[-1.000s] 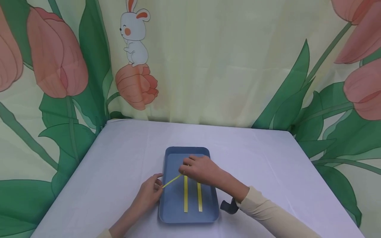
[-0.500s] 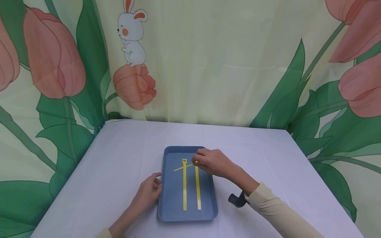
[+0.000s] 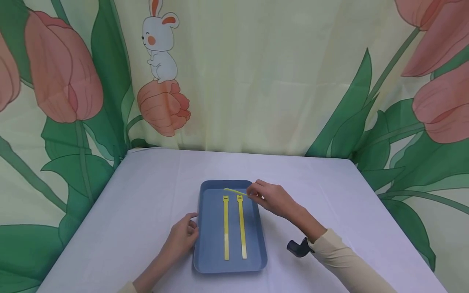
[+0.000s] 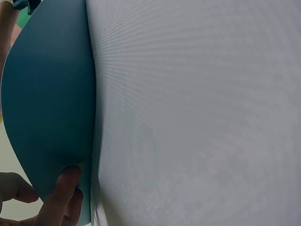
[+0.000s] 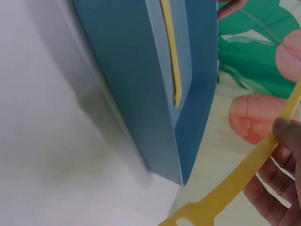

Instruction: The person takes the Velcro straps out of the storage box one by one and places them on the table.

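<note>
A yellow cable tie [image 3: 234, 191] is pinched in my right hand [image 3: 270, 198], held above the far right part of a blue-grey tray [image 3: 210, 236]. In the right wrist view, the thumb and fingers grip the strap of this tie [image 5: 244, 170], and its slotted head points down. Inside the tray, a left tie [image 3: 226, 228] and a right tie [image 3: 242, 228] lie roughly parallel, heads at the far end. My left hand [image 3: 181, 235] rests at the tray's left side. In the left wrist view, a fingertip [image 4: 70, 174] touches the outer wall.
The tray stands on a white-covered table [image 3: 154, 183]. A curtain [image 3: 249, 81] with printed tulips and a rabbit hangs behind the table. A black device [image 3: 299, 247] sits at the right wrist.
My right hand has moved right and towards the tray's far end, carrying the cable tie. The tie's other end has come away from my left hand, which stays at the tray's side.
</note>
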`<state>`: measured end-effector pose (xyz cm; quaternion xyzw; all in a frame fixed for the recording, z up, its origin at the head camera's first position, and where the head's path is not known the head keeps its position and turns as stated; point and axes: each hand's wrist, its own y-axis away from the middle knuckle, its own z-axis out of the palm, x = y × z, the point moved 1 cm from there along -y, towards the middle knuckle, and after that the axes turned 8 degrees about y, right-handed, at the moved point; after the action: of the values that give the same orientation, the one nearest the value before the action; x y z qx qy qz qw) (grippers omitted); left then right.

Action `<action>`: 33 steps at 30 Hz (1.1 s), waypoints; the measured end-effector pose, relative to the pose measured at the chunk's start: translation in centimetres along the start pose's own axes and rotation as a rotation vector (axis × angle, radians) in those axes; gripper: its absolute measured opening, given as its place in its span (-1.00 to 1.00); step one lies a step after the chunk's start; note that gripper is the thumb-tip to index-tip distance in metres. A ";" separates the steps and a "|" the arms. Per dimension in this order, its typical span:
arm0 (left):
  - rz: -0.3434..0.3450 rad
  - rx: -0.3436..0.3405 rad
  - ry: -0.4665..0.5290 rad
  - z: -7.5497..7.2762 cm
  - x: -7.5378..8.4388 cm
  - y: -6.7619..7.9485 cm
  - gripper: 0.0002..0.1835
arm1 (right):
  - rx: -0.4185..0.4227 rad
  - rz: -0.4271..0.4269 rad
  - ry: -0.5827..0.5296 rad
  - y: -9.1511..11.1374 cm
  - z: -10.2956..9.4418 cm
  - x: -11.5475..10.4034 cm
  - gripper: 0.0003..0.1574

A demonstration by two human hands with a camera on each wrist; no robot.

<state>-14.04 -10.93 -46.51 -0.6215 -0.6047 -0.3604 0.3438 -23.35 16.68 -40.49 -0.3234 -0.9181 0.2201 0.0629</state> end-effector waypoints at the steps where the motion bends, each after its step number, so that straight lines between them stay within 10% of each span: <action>1: -0.003 0.000 -0.001 0.0 0.0 0.0 -0.51 | 0.015 0.015 -0.007 0.1 -0.1 0.1 -0.68; 19: -0.016 -0.004 -0.011 -0.1 0.2 -0.1 -0.50 | 0.119 0.494 -0.292 0.8 -0.6 2.2 -0.84; 33: 0.010 0.014 -0.001 0.1 0.1 0.1 -0.52 | 0.024 0.807 -0.452 3.0 0.1 4.2 -0.72</action>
<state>-13.99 -10.84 -46.49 -0.6224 -0.6041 -0.3542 0.3496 -24.97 21.37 -42.06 -0.5981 -0.7068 0.3027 -0.2260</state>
